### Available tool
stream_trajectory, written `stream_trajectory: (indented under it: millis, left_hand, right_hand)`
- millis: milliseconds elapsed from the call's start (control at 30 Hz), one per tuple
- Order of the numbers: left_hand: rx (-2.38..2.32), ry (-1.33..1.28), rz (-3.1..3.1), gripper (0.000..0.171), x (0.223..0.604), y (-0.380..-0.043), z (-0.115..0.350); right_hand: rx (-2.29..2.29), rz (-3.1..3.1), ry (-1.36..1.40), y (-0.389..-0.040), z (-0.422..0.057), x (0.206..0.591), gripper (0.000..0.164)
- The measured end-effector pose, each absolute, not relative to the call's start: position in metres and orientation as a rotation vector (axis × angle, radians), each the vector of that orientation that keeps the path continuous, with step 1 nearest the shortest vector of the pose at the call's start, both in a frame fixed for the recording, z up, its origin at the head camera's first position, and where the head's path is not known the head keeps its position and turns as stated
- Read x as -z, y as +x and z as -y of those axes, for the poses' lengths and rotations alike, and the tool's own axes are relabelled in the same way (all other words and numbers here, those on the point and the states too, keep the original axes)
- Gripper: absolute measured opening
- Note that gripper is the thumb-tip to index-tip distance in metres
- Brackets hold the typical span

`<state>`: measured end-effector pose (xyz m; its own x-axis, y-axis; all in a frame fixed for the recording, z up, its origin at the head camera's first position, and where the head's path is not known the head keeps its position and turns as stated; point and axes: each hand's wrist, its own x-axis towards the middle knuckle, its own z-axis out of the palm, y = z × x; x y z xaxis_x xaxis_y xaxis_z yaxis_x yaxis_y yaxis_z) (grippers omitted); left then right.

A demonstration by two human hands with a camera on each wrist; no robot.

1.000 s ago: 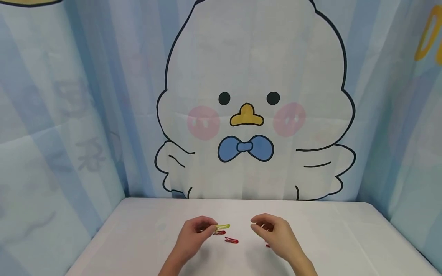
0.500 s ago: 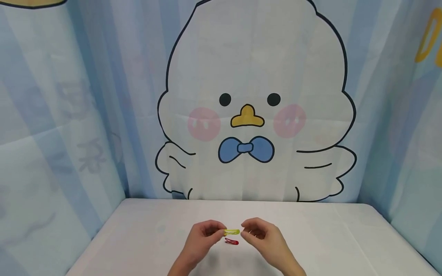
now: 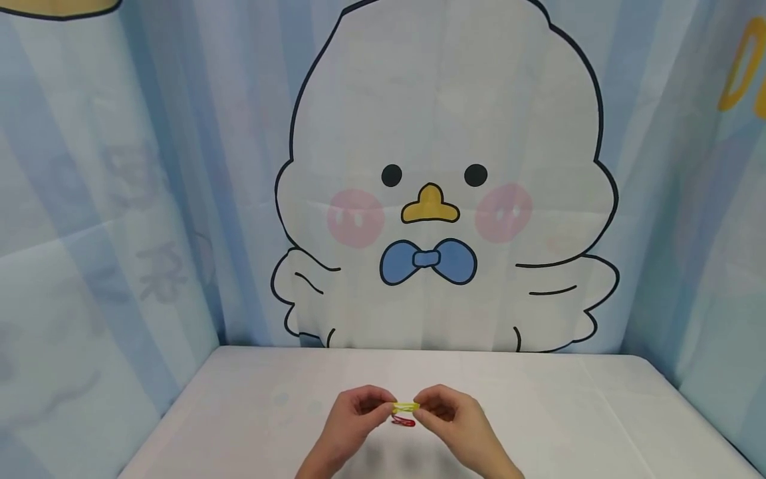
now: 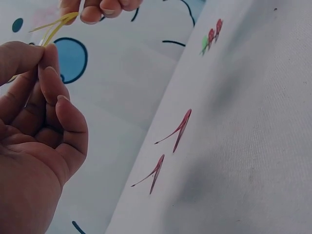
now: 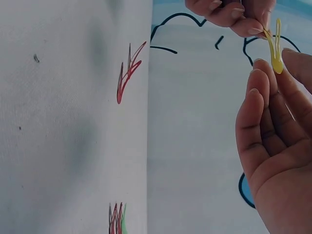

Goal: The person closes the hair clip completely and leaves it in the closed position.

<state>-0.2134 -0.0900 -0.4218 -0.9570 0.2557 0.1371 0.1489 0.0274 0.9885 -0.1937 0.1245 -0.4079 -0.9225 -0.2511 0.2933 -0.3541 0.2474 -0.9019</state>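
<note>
A yellow snap hair clip is held above the table between both hands, its prongs spread apart. My left hand pinches the prong end between thumb and forefinger. At the rounded end, my right hand pinches with thumb and fingertips. Behind and below in the head view lies a red hair clip. The left wrist view shows two red clips on the tabletop, one red clip farther up and another red clip below it, both with parted prongs.
Red and green hair clips stand grouped on the white table, hidden by the hands in the head view. They also appear as upright red and green clips in the right wrist view. A printed curtain hangs behind the table.
Left hand has moved right with the yellow clip, and the right hand has moved left. Half a second ago the right fingertips were apart from the clip; now they grip its rounded end.
</note>
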Motion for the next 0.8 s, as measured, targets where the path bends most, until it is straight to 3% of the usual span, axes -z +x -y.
stream_trajectory:
  millis: [500, 800]
  left_hand:
    - [-2.087, 0.476, -2.17, 0.022, 0.4237, -0.2113, 0.0842]
    - [-2.061, 0.552, -2.244, 0.016, 0.423, -0.2105, 0.0815]
  right_hand:
    - [-1.747, 2.374, 0.508, -0.1903, -0.121, 0.4054, 0.01]
    - [-1.72, 2.371, 0.441, -0.1912, -0.1181, 0.4043, 0.008]
